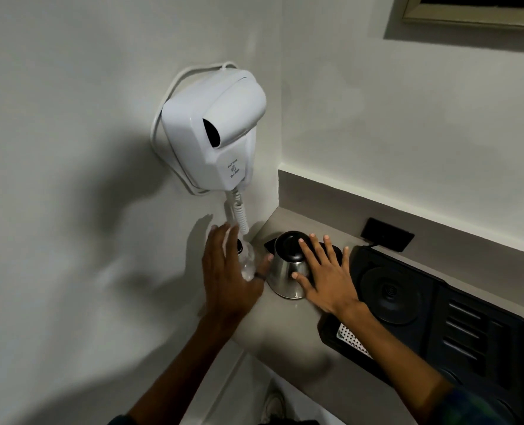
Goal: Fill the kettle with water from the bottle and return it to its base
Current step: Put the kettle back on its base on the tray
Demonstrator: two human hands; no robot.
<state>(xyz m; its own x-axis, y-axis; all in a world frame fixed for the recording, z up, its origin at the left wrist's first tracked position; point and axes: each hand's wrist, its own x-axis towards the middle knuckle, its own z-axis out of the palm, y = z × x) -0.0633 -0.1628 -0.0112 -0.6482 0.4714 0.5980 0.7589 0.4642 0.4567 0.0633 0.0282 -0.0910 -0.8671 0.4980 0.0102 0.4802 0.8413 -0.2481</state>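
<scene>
A small steel kettle [285, 276] with a black lid stands on the grey counter, off its round black base [391, 292], which sits in a black tray to the right. A clear water bottle [248, 262] with a dark cap stands just left of the kettle, partly hidden behind my left hand [228, 277]. That hand is open with fingers spread, right in front of the bottle, its thumb near the kettle. My right hand [326, 279] is open too, fingers splayed over the kettle's handle side, thumb against the steel body.
A white wall-mounted hair dryer [214, 133] hangs above the bottle, its coiled cord [239, 214] dropping behind it. The black tray [469, 338] has slotted compartments and a dotted packet [352, 340]. A black wall socket [386, 234] sits behind. The counter edge [224, 391] runs down left.
</scene>
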